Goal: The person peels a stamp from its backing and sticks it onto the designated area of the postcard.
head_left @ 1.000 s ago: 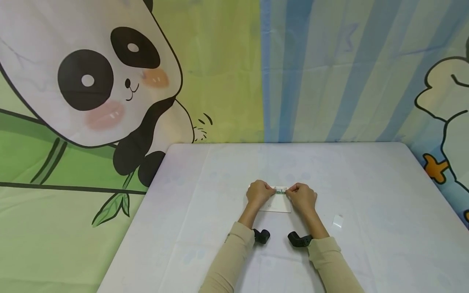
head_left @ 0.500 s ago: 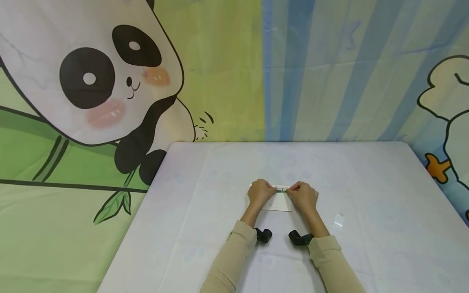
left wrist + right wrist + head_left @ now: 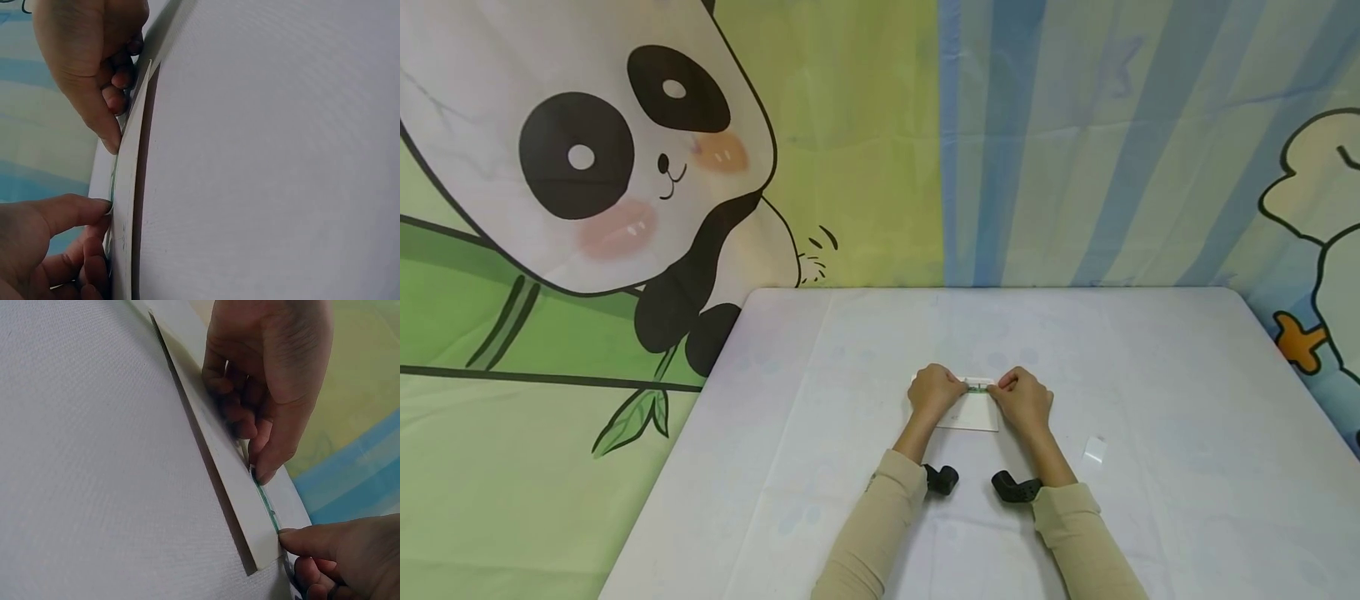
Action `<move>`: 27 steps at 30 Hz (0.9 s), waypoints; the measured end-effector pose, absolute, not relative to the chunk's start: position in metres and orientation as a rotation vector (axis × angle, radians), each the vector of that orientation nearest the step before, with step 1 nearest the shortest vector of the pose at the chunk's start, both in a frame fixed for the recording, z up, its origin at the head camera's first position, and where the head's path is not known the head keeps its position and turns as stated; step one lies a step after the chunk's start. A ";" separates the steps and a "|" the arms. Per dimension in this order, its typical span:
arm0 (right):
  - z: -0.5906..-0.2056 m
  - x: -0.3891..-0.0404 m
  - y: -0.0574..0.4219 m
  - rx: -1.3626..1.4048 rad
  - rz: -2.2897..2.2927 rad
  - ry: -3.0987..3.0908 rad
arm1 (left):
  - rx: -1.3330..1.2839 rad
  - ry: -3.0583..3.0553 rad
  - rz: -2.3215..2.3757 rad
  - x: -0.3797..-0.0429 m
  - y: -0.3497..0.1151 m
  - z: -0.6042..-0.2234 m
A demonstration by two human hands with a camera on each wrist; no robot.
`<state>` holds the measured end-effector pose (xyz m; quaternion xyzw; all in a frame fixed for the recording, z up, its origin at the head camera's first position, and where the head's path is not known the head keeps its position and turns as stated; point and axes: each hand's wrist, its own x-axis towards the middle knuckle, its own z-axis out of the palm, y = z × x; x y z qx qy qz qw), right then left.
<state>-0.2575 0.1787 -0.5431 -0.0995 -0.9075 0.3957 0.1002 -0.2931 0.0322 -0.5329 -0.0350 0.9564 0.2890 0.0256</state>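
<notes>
A flat white card [image 3: 973, 415] lies on the table in the head view, its near edge slightly raised over a shadow in the wrist views. Along its far side runs a narrow strip with green print [image 3: 978, 388], seen almost edge-on in the right wrist view as a shiny green-edged strip [image 3: 269, 506]. My left hand [image 3: 934, 390] pinches the strip's left end between thumb and forefinger. At the other end, the right hand [image 3: 1024, 400] pinches it in the same way, thumb tip close to the card. Fingers cover both ends of the strip.
A small glossy whitish piece [image 3: 1095, 450] lies on the white tabletop [image 3: 820, 417] to the right of the right forearm. Black wrist cameras [image 3: 1017, 487] stick out inward from both wrists. Behind the table hangs a printed cloth [image 3: 865, 150] with a panda.
Both hands keep their hold at the strip's two ends with hardly any movement. The head view has shifted very slightly.
</notes>
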 end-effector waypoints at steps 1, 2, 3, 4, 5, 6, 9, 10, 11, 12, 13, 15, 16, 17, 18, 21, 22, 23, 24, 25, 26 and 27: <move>-0.543 -0.258 0.179 -0.298 1.171 -2.686 | -0.111 2.955 0.890 -0.293 0.032 -0.532; -0.543 -0.258 0.179 -0.298 1.169 -2.690 | -0.113 2.955 0.884 -0.293 0.032 -0.532; -0.543 -0.259 0.179 -0.300 1.170 -2.692 | -0.113 2.953 0.883 -0.294 0.033 -0.531; -0.543 -0.259 0.179 -0.301 1.170 -2.694 | -0.114 2.950 0.883 -0.293 0.033 -0.530; -0.544 -0.259 0.179 -0.301 1.169 -2.694 | -0.113 2.949 0.883 -0.293 0.033 -0.530; -0.544 -0.259 0.180 -0.299 1.170 -2.694 | -0.112 2.948 0.885 -0.293 0.033 -0.529; -0.545 -0.259 0.180 -0.296 1.173 -2.690 | -0.103 2.947 0.885 -0.293 0.033 -0.528; -0.545 -0.258 0.180 -0.293 1.175 -2.688 | -0.102 2.946 0.882 -0.293 0.033 -0.528; -0.546 -0.258 0.181 -0.290 1.175 -2.689 | -0.102 2.945 0.876 -0.293 0.033 -0.528; -0.545 -0.257 0.181 -0.289 1.176 -2.688 | -0.105 2.942 0.874 -0.293 0.033 -0.528; -0.546 -0.257 0.180 -0.289 1.177 -2.688 | -0.106 2.941 0.871 -0.294 0.033 -0.528; -0.546 -0.257 0.181 -0.284 1.176 -2.686 | -0.110 2.937 0.869 -0.294 0.032 -0.528; -0.546 -0.257 0.180 -0.286 1.176 -2.686 | -0.111 2.940 0.867 -0.294 0.032 -0.528; -0.546 -0.257 0.180 -0.285 1.175 -2.685 | -0.114 2.944 0.867 -0.294 0.032 -0.528; -0.546 -0.257 0.180 -0.283 1.174 -2.682 | -0.115 2.950 0.868 -0.294 0.032 -0.528; -0.547 -0.257 0.180 -0.275 1.172 -2.679 | -0.126 2.964 0.859 -0.295 0.033 -0.529; -0.547 -0.257 0.180 -0.274 1.170 -2.680 | -0.132 2.965 0.859 -0.295 0.033 -0.530; -0.547 -0.257 0.180 -0.271 1.169 -2.679 | -0.138 2.965 0.858 -0.296 0.033 -0.530; -0.547 -0.257 0.180 -0.267 1.170 -2.678 | -0.144 2.963 0.857 -0.296 0.033 -0.530; -0.547 -0.257 0.180 -0.265 1.170 -2.676 | -0.152 2.961 0.857 -0.296 0.033 -0.529; -0.547 -0.257 0.181 -0.263 1.172 -2.674 | -0.156 2.958 0.858 -0.296 0.034 -0.529; -0.547 -0.258 0.181 -0.261 1.173 -2.673 | -0.163 2.956 0.856 -0.297 0.034 -0.529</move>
